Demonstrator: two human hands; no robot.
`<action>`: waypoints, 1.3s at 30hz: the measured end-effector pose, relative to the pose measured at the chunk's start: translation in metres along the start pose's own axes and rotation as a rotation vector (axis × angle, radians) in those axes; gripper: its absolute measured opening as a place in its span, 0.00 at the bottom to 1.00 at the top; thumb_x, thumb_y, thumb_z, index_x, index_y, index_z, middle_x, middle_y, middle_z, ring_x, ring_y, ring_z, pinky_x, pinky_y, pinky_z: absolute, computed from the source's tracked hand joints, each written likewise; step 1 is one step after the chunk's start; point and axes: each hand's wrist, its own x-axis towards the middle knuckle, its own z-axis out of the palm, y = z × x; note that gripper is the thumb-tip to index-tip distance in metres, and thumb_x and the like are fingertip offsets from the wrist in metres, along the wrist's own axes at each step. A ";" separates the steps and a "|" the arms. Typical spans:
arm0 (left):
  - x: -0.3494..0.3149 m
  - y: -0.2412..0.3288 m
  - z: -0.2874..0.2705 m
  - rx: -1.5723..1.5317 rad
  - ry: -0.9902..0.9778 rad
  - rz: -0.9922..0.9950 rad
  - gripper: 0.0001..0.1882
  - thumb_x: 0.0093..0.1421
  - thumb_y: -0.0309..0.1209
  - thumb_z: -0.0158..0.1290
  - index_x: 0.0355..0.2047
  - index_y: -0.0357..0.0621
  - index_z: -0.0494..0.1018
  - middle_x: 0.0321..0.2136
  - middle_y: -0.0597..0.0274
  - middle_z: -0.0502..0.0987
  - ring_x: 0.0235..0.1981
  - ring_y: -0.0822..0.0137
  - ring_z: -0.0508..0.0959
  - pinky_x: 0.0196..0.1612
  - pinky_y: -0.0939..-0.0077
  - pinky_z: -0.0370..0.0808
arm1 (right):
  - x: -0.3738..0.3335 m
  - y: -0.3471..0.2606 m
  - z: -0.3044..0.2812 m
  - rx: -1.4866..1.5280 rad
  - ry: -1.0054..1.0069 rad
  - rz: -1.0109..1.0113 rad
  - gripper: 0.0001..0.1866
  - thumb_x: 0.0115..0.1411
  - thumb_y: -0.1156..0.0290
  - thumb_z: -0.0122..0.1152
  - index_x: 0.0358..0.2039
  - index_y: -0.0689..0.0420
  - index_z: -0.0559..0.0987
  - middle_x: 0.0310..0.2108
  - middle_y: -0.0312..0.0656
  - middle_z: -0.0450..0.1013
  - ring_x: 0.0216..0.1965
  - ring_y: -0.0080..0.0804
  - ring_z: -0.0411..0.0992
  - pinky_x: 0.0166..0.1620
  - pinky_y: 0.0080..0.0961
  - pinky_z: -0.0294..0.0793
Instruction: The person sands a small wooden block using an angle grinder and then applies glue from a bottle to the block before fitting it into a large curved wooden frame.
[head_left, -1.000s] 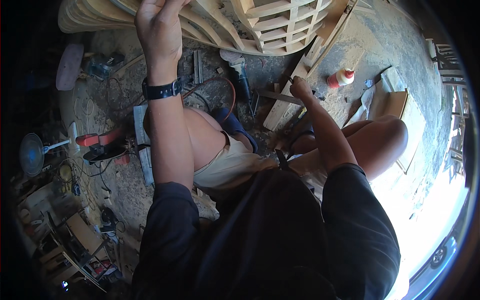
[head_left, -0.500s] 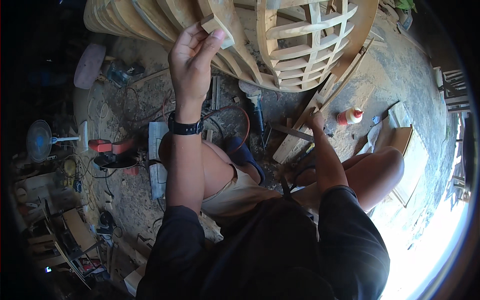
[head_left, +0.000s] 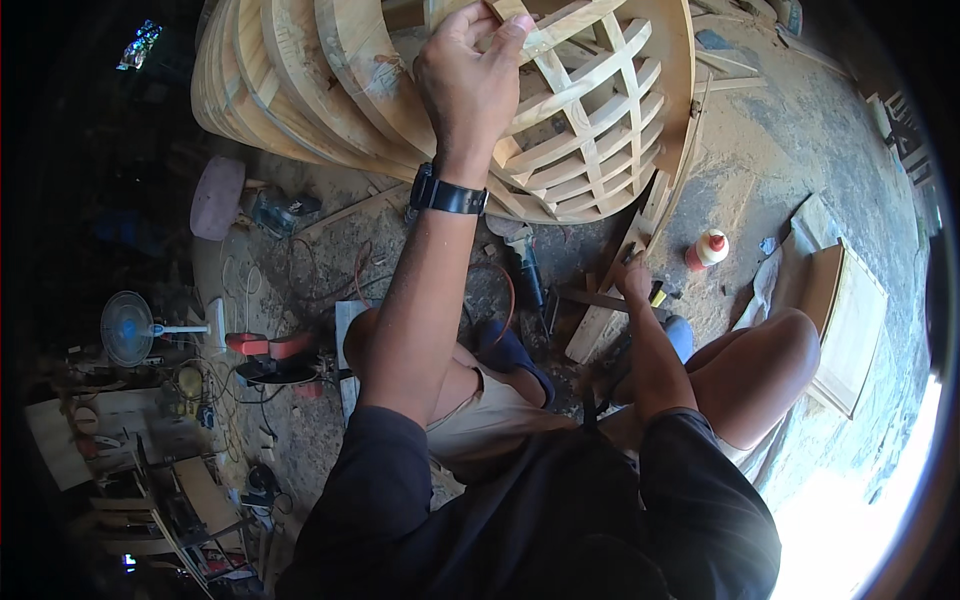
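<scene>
My left hand (head_left: 468, 85), with a dark watch at the wrist, is raised at the top of the view. Its thumb and fingers pinch a small wooden block (head_left: 506, 12), partly cut off by the picture's edge. Hand and block are at the curved wooden frame, against its lattice (head_left: 590, 120) of crossing pale slats. Lower and to the right, my right hand (head_left: 634, 278) is closed beside a long wooden strip (head_left: 690, 150). A small dark piece shows at its fingers; what it holds I cannot make out.
A white and red squeeze bottle (head_left: 707, 250) stands on the floor at right, near a box-like wooden panel (head_left: 850, 330). An angle grinder (head_left: 527, 265) lies below the frame. Cords, a red and black machine (head_left: 270, 352) and a fan (head_left: 128, 328) are at left.
My left hand has moved right and up with the wooden block, from the frame's ribs to its lattice. My right hand stays low by the strip. The whole view has shifted somewhat.
</scene>
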 end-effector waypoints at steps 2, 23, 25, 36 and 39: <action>0.003 -0.004 0.000 -0.013 0.001 -0.041 0.18 0.64 0.31 0.65 0.46 0.28 0.78 0.39 0.54 0.86 0.38 0.75 0.83 0.44 0.80 0.78 | -0.005 -0.006 -0.003 0.034 -0.024 0.003 0.28 0.68 0.50 0.47 0.57 0.60 0.64 0.54 0.63 0.75 0.55 0.64 0.75 0.57 0.56 0.73; 0.007 0.000 0.000 0.410 -0.111 -0.062 0.21 0.67 0.47 0.58 0.38 0.38 0.80 0.32 0.48 0.85 0.34 0.45 0.84 0.40 0.57 0.77 | -0.010 -0.003 -0.009 0.218 0.219 0.046 0.31 0.65 0.50 0.58 0.58 0.55 0.62 0.41 0.65 0.79 0.44 0.69 0.78 0.49 0.58 0.76; 0.005 0.001 -0.001 0.437 -0.065 -0.015 0.21 0.66 0.48 0.58 0.36 0.39 0.80 0.32 0.48 0.84 0.34 0.45 0.84 0.39 0.57 0.77 | -0.019 -0.018 -0.016 0.212 0.283 -0.019 0.30 0.64 0.48 0.58 0.58 0.54 0.64 0.41 0.64 0.79 0.43 0.67 0.78 0.47 0.57 0.76; 0.005 -0.009 -0.002 0.365 -0.003 0.078 0.18 0.64 0.46 0.59 0.32 0.42 0.81 0.30 0.53 0.85 0.32 0.49 0.85 0.39 0.55 0.79 | -0.063 -0.086 0.001 0.349 0.193 -0.300 0.20 0.68 0.53 0.57 0.46 0.59 0.74 0.32 0.55 0.78 0.36 0.57 0.79 0.42 0.47 0.75; 0.003 -0.002 0.003 0.432 0.015 0.068 0.17 0.63 0.45 0.60 0.32 0.43 0.81 0.28 0.54 0.85 0.31 0.50 0.85 0.39 0.56 0.79 | -0.071 -0.086 0.039 0.340 -0.001 -0.343 0.23 0.66 0.51 0.59 0.46 0.61 0.74 0.35 0.56 0.78 0.38 0.57 0.78 0.43 0.47 0.75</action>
